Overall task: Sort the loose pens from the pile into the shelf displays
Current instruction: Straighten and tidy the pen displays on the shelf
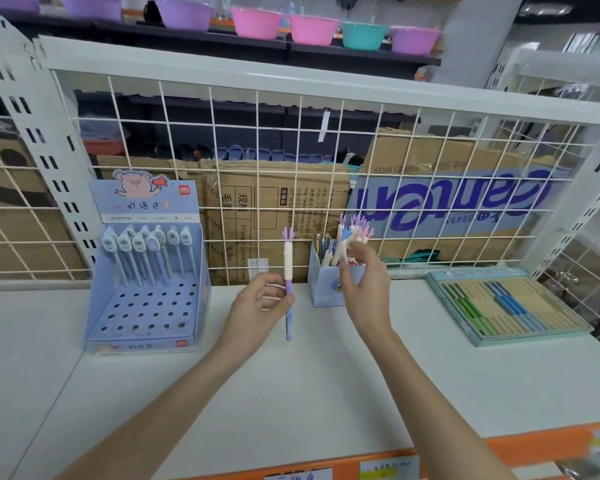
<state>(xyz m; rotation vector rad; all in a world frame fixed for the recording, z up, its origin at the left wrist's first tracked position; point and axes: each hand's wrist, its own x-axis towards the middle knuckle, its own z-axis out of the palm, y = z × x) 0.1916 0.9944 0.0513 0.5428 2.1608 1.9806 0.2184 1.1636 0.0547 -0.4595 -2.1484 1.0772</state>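
Now both hands grip — left hand [257, 304] a purple pen [288, 282], right hand [364, 282] a white pen [338, 252].

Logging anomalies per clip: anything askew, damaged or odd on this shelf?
Nothing is spilled or broken. The blue display stand holds pens only along its back rows, front holes bare. The left hand holds one purple pen upright.

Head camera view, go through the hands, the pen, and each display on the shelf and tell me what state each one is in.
Left hand: grips a purple pen, upright.
Purple pen: held above the shelf, in no display.
Right hand: fingers at the pens in the pen cup.
Pen cup: upright, holding pens.
Pig display: back rows filled, front holes empty.
Flat tray: lying flat, filled.
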